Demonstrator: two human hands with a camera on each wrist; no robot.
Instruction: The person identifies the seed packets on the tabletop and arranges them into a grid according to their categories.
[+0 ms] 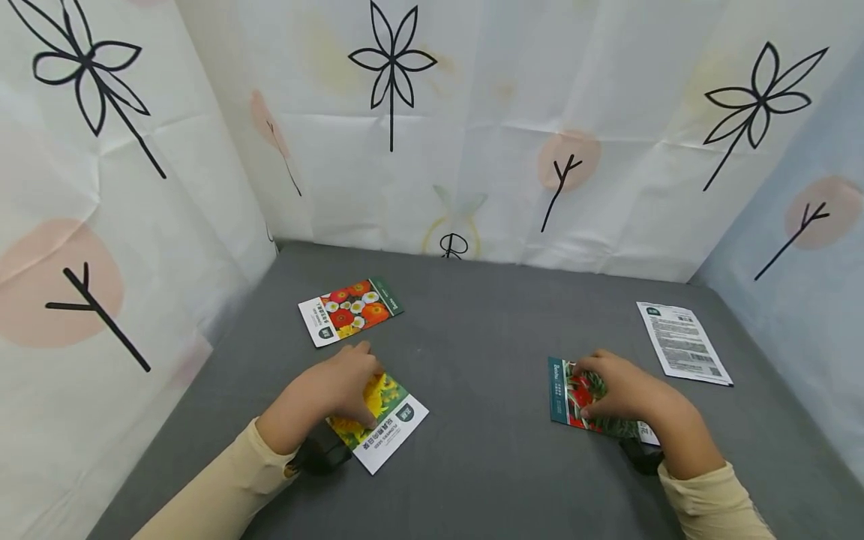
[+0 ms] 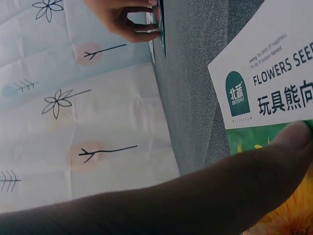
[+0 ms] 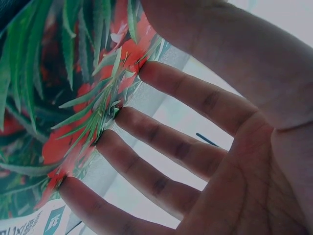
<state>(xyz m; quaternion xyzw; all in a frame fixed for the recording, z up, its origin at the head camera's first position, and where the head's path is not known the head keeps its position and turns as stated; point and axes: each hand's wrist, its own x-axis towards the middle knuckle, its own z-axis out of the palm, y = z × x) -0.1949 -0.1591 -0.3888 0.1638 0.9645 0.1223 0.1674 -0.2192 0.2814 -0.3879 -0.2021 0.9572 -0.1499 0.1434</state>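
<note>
At the left in the head view, my left hand (image 1: 344, 382) spans a seed packet with yellow flowers (image 1: 388, 420), gripping it between thumb and fingers. Its white end reads "FLOWERS SEED". The left wrist view shows the thumb (image 2: 288, 147) lying on the printed front; the other fingers are out of sight there. On the right, my right hand (image 1: 617, 390) holds a seed packet with red peppers and green leaves (image 1: 560, 390) across its width. Its fingertips (image 3: 105, 139) meet the pepper picture in the right wrist view. The hand covers much of this packet.
A seed packet with red, orange and white flowers (image 1: 358, 307) lies beyond my left hand. Another packet (image 1: 685, 345) lies printed back up beyond my right hand. The grey tabletop (image 1: 472, 337) is bounded by white patterned cloth (image 1: 499, 97) at the back and sides.
</note>
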